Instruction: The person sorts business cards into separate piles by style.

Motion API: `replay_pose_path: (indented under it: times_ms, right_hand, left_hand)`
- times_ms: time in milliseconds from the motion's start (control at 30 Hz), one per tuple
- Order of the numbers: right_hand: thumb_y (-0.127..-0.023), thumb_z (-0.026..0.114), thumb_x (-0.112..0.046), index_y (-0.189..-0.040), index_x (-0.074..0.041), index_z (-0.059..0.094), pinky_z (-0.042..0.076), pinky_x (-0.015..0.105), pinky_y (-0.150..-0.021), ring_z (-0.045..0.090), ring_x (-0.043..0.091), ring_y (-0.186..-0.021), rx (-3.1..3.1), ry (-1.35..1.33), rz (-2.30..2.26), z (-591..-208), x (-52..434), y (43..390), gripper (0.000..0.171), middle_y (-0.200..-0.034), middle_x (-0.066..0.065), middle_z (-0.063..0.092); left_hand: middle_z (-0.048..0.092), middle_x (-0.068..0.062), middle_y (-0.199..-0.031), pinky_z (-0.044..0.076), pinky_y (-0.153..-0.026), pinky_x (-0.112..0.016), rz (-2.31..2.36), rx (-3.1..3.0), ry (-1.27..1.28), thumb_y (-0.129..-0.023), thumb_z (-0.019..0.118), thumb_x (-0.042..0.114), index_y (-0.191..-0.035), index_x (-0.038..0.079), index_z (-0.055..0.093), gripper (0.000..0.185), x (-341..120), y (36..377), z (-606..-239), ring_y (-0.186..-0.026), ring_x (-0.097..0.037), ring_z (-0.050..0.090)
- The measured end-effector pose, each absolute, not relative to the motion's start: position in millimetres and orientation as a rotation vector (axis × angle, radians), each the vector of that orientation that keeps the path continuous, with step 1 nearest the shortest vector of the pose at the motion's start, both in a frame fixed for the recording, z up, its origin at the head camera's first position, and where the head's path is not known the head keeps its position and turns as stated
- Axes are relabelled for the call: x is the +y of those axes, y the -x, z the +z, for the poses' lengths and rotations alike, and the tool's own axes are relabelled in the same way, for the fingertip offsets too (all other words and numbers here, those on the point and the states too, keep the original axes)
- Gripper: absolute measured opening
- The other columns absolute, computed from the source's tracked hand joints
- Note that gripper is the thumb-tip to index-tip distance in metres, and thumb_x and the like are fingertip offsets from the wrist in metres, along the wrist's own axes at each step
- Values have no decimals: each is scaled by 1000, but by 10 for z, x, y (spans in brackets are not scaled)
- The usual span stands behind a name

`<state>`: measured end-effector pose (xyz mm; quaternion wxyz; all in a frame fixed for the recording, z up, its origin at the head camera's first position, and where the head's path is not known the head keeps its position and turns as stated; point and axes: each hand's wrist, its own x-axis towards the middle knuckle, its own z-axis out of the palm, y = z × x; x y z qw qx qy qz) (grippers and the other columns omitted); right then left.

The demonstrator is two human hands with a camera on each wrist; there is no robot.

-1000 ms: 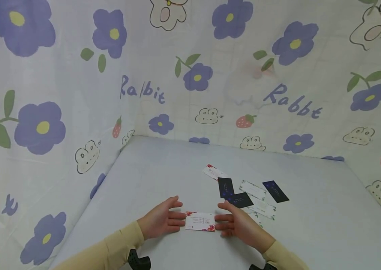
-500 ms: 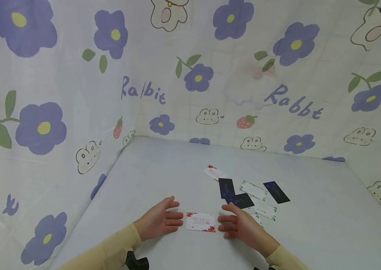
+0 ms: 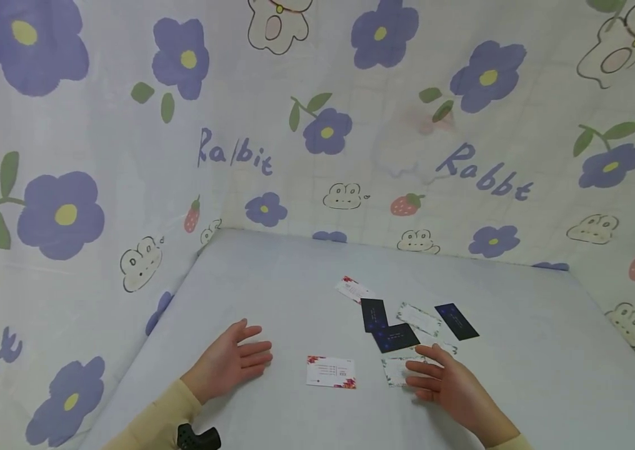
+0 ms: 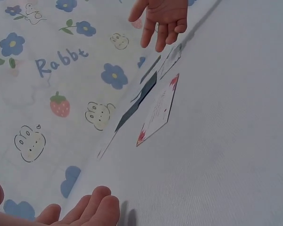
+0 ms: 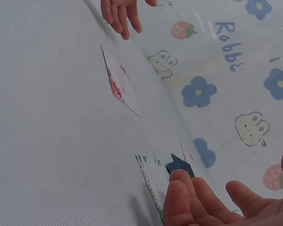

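My left hand (image 3: 230, 364) is held palm inward over the left of the white table (image 3: 272, 419), fingers extended and holding nothing. A white business card with red floral corners (image 3: 331, 372) lies flat between my hands, apart from both. My right hand (image 3: 455, 390) has relaxed, extended fingers. Its fingertips overlap a white card with a green leaf border (image 3: 394, 371) in the head view, hiding its right part. The right wrist view shows these fingers (image 5: 177, 200) close beside that leaf card (image 5: 153, 174).
Behind the leaf card lie two overlapping black cards (image 3: 396, 338), another leaf-bordered card (image 3: 420, 319) and a separate black card (image 3: 457, 321). A second red-flowered card (image 3: 354, 289) lies farther back. A flower-and-rabbit printed curtain (image 3: 289, 169) bounds the table's back and sides.
Both hands have drawn apart from the red-cornered card, left hand leftward, right hand rightward. The red-cornered card stays in place. A leaf-bordered card, mostly hidden before, now shows left of the right hand.
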<state>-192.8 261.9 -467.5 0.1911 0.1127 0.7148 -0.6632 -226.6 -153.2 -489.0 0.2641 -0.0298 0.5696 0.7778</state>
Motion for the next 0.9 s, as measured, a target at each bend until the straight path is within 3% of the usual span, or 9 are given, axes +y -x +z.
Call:
replay_pose_path:
  times_ms: [500, 900]
  right_hand:
    - [-107, 26, -61, -158, 0, 20, 57, 31, -86, 72, 19, -107, 1970, -344, -1914, -4707, 2770, 1915, 79, -144, 22, 59]
    - [-107, 27, -61, -157, -1, 21, 58, 31, -86, 72, 17, -106, 1971, -340, -1921, -4683, 2746, 1916, 78, -142, 20, 62]
  left_hand:
    - [21, -37, -162, 24, -126, -57, 2118, 1530, 76, -111, 20, 50, -162, -2, 9, 74, -1563, 2263, -4835, -151, -49, 29]
    - [21, -37, -163, 26, -126, -56, 2124, 1522, 57, -110, 20, 52, -162, -2, 9, 76, -1541, 2277, -4809, -151, -48, 29]
